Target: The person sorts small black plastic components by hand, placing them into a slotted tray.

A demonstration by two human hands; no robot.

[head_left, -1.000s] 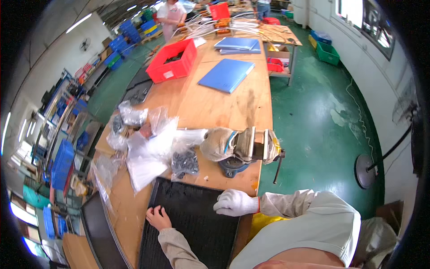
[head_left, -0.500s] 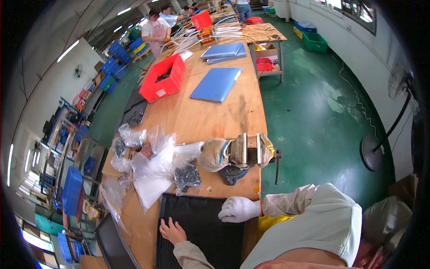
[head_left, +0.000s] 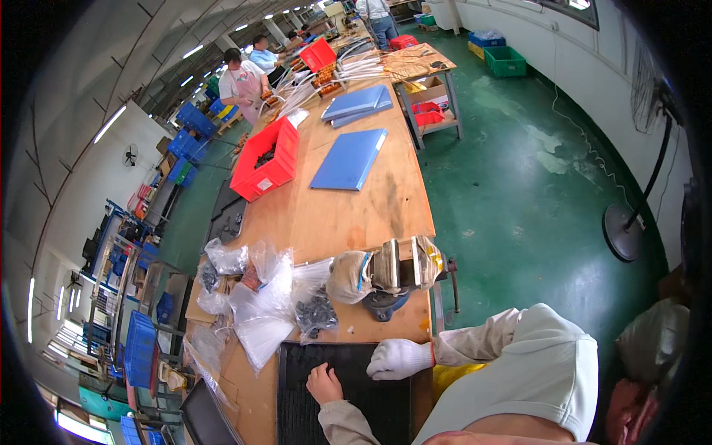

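Observation:
A black shallow tray (head_left: 356, 415) with a ridged, dark surface lies in front of me on the wooden bench. My bare left hand (head_left: 325, 384) rests over its left half, fingers stretched toward the tray and slightly apart, with nothing visible in them. Small dark pieces may lie under the fingertips, but they blend into the tray. My right hand (head_left: 400, 360), in a white knit glove, is closed in a fist over the tray's upper right edge. What it holds, if anything, is hidden. Just beyond stands a bench vise (head_left: 393, 271) wrapped in cloth.
Clear plastic bags (head_left: 259, 304) and a bag of dark parts (head_left: 317, 313) lie beyond the tray. A second black tray (head_left: 209, 415) leans at left. Farther off are a red bin (head_left: 265, 159), blue folders (head_left: 350, 159) and a person (head_left: 243, 85) at the bench. A fan (head_left: 623, 230) stands at right.
The view has shifted, so the bench and tray sit lower in the picture. My left hand has drawn its spread fingers closer together and sits nearer my right hand, which stays closed.

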